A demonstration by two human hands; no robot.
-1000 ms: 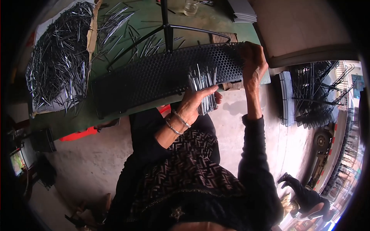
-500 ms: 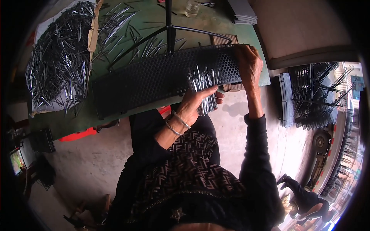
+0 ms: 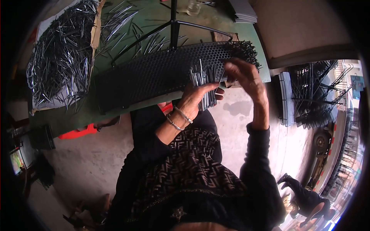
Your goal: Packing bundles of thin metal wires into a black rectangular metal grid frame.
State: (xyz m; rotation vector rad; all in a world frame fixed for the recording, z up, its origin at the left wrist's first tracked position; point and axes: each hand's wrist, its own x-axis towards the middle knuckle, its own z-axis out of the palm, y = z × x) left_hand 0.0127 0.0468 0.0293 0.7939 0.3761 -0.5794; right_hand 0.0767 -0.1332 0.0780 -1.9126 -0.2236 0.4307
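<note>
My left hand point(image 3: 192, 98) is closed round a bundle of thin metal rods point(image 3: 204, 86), which stand up out of the fist in front of the panel. Just to their right, my right hand point(image 3: 246, 77) is slightly blurred, its fingers drawn together. A thin line shows below the fingertips, but I cannot make out what they hold. Along the table's near edge lies a long black panel point(image 3: 154, 73) full of small holes. Dark rods point(image 3: 244, 52) stick up in a dense cluster at its right end, partly behind my right hand.
On the green table point(image 3: 133, 9), an open carton point(image 3: 93, 29) holds a heap of rods point(image 3: 61, 57), with loose rods beside it. A black metal stand point(image 3: 174, 29) rises behind the panel. A glass point(image 3: 193, 7) sits far back. Racks point(image 3: 314, 92) stand right; a person point(image 3: 304, 200) is lower right.
My right hand has come off the panel's right end, moving down and toward me, which uncovers the dark rods there. My left hand with the bundle has barely moved.
</note>
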